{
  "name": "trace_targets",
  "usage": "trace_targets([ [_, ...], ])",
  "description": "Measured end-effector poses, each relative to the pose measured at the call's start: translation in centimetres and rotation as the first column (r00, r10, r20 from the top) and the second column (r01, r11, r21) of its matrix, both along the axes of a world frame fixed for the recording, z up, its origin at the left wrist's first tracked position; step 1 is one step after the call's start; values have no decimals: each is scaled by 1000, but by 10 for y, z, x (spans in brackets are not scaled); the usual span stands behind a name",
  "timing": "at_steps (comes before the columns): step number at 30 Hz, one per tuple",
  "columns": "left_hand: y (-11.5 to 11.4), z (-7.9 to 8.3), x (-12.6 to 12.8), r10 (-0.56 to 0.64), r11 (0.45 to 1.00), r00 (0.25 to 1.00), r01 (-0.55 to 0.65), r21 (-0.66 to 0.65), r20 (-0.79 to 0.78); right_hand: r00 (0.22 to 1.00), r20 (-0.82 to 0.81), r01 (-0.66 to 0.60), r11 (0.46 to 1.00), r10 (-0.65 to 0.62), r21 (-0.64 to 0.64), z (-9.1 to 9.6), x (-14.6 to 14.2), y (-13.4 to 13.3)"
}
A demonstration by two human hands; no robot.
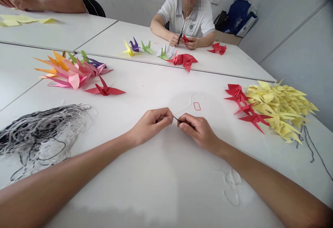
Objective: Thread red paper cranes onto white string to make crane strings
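My left hand (153, 124) and my right hand (199, 131) meet over the middle of the white table, both pinched closed. Between their fingertips runs a thin dark needle-like piece (176, 118); its ends are hidden in the fingers, and whether it is a needle or a dark string is unclear. From beside the left fingertips a white thread (186, 109) trails away over the tabletop. Left of my left forearm lies a tangled heap of black and white strings (44, 127). A loose white thread (231, 186) curls under my right forearm.
Yellow paper cranes (281, 106) and red paper cranes (247, 108) lie at right, dark strings (309, 144) beside them. Orange and pink cranes (75, 72) and a red crane (104, 89) sit at left. Across the table, a person (192, 23) handles scissors (180, 35) and red paper.
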State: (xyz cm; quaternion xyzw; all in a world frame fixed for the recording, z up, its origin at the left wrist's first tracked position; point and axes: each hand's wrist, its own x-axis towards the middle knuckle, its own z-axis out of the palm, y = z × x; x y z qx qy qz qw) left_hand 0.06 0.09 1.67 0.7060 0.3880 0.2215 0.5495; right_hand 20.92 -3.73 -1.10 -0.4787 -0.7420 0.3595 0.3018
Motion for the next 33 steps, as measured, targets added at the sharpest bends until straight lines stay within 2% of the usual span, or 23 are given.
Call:
trace_targets([
  [8,0,-3,0,5,1000,1000,-5,12,-2,1000,14,-7,1000,7,13,-1,0,0],
  [14,0,-4,0,2,1000,1000,-2,12,3,999,-37,2,1000,-3,-13,-2,0,0],
  [20,1,-11,-1,24,999,999,-26,41,41,993,-109,33,999,-36,-23,-1,1,-1],
  [33,1,-14,1,26,1000,993,-26,-4,112,989,-144,34,999,-35,-12,-2,1,-1],
])
